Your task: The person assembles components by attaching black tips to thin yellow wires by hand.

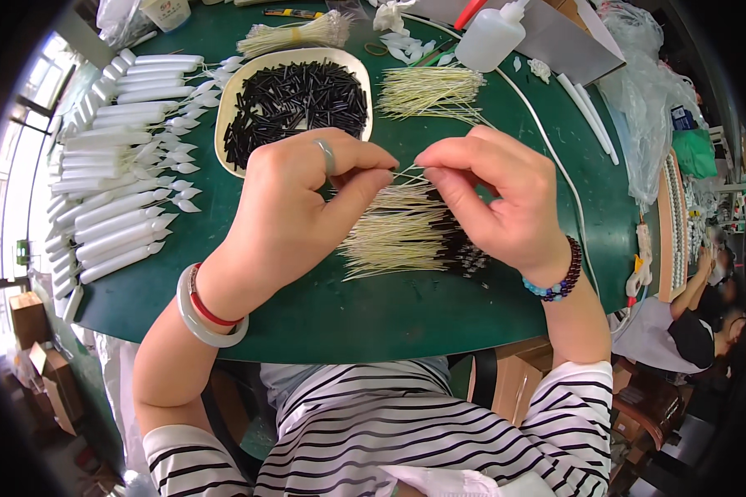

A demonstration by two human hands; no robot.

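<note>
While both wrists bend inward, the left hand point(302, 195) hangs over the near right corner of the tray point(307, 55), its thumb and index fingertip drawn nearly together in a pinch and its other fingers curled under. Just right of the tray, the right hand point(501, 186) mirrors it, thumb and index almost meeting. Their fingertips are near each other but apart; thin pale lines show in the gap, too fine to tell whether either hand grips one.

Below the fingertips, right of the tray and nearer the body, lies a loose pile of wires point(394, 240), with dark ends point(470, 255) partly under the right hand. Another sheaf point(431, 89) lies just right of the tray, and a banded bundle point(297, 35) just beyond it. Black tubes point(307, 95) fill the tray; white candles point(124, 236) lie in rows to its left.
</note>
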